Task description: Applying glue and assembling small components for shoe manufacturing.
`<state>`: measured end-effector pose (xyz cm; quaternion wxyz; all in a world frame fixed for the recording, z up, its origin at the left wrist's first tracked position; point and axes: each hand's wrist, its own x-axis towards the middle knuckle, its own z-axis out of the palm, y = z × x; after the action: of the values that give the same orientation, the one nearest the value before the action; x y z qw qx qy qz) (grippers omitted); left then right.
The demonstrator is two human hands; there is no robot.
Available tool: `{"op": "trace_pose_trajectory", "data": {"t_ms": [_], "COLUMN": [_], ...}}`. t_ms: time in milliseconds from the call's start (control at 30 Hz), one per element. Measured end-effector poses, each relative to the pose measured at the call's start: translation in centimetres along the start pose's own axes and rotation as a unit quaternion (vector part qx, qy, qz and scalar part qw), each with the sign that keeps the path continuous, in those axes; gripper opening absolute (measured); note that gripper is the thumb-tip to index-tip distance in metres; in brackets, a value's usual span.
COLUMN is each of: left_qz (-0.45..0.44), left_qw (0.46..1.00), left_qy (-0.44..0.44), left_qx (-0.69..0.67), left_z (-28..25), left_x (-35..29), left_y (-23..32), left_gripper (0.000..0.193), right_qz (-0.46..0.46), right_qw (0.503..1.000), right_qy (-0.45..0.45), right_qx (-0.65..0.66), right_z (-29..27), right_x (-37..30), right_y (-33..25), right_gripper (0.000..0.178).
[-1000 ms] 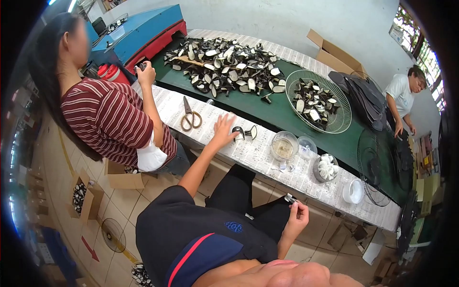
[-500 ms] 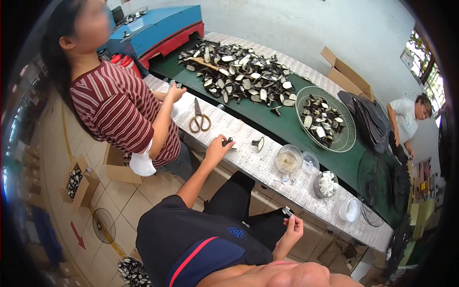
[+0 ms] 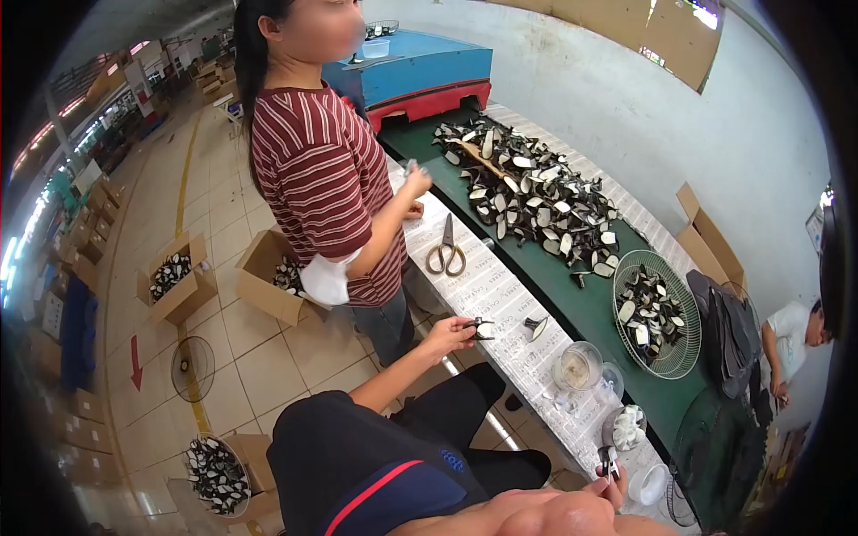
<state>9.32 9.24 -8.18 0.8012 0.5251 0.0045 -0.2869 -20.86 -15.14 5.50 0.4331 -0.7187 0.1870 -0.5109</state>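
Note:
At the table's near edge my left hand (image 3: 447, 338) pinches a small black shoe heel (image 3: 483, 329) with a pale face. Another shoe heel (image 3: 536, 328) stands on the paper-covered tabletop just right of it. My right hand (image 3: 611, 491), lower right, has its fingertips closed on a small silver-and-dark piece (image 3: 609, 461) whose kind I cannot make out. Close by that hand are a bowl of white pieces (image 3: 626, 427) and a clear plastic tub (image 3: 649, 484). Between my hands sits a round clear container (image 3: 577, 366) with something brownish inside.
Scissors (image 3: 446, 248) lie on the papered strip (image 3: 483, 290). A heap of heels (image 3: 536, 201) covers the green belt (image 3: 416, 147), beside a wire basket (image 3: 688, 332) of more heels. A co-worker in a striped shirt (image 3: 308, 170) stands at left; open cartons (image 3: 268, 277) sit on the floor.
The view has swung, so the table shows farther right. My left hand still holds the heel, now turned with its pale face showing. My right hand has come up beside the bowl and tub.

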Motion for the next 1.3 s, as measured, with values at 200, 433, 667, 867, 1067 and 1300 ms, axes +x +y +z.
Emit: {"op": "trace_pose_trajectory", "data": {"t_ms": [200, 433, 667, 867, 1067, 1300], "left_qz": [-0.019, -0.105, -0.203, -0.141, -0.118, -0.071], "left_qw": [0.986, 0.94, 0.893, 0.927, 0.92, 0.917], "left_qy": [-0.137, -0.276, -0.339, -0.312, -0.34, -0.376], "left_qx": [-0.088, -0.17, -0.215, -0.151, -0.154, -0.115], "left_z": [3.9, 9.3, 12.7, 14.7, 16.1, 16.5], "left_x": [-1.9, -5.0, -7.1, -8.2, -9.6, -11.1], "left_y": [0.6, -0.3, -1.5, 2.8, 5.6, 6.0], "left_gripper": [0.042, 0.041, 0.035, 0.042, 0.037, 0.042], "right_qz": [0.065, 0.101, 0.071, 0.042, -0.074, -0.124], "right_qw": [0.996, 0.988, 0.991, 0.995, 0.996, 0.978], "right_qy": [-0.036, -0.045, -0.025, 0.02, -0.038, -0.128], "right_qx": [0.056, 0.104, 0.112, 0.091, 0.019, -0.112], "right_z": [3.3, 4.3, 3.7, 4.5, 4.8, 5.2], "right_x": [-0.7, -2.2, -2.0, 0.2, 1.9, 3.0], "right_y": [-0.4, -2.3, -5.3, -9.1, -10.7, -11.3], "right_gripper": [0.012, 0.012, 0.01, 0.01, 0.014, 0.021]}}
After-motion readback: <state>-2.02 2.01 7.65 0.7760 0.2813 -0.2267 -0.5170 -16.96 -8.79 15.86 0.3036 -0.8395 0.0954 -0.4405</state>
